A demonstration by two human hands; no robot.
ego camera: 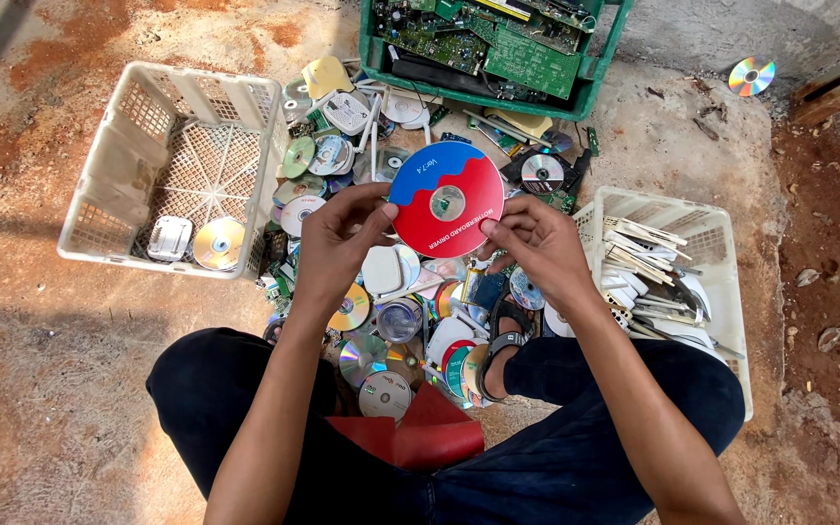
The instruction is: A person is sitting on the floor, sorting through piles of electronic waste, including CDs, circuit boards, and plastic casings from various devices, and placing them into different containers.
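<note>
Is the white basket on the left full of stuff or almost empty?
Almost empty. Most of the white basket's lattice bottom shows bare; only a shiny disc and a small white case lie in its near corner.

glossy plastic disc (446,199), rough concrete floor (41,389)

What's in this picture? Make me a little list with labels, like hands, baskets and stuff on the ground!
Left hand: pinches the left edge of the red and blue disc
Right hand: pinches the disc's lower right edge
Disc pile: loose discs on the ground beneath the hands
Left basket: white, holds one disc and a small white case
Right basket: white, holds white plastic pieces
Green crate: holds circuit boards
Stray disc: alone, top right
</note>
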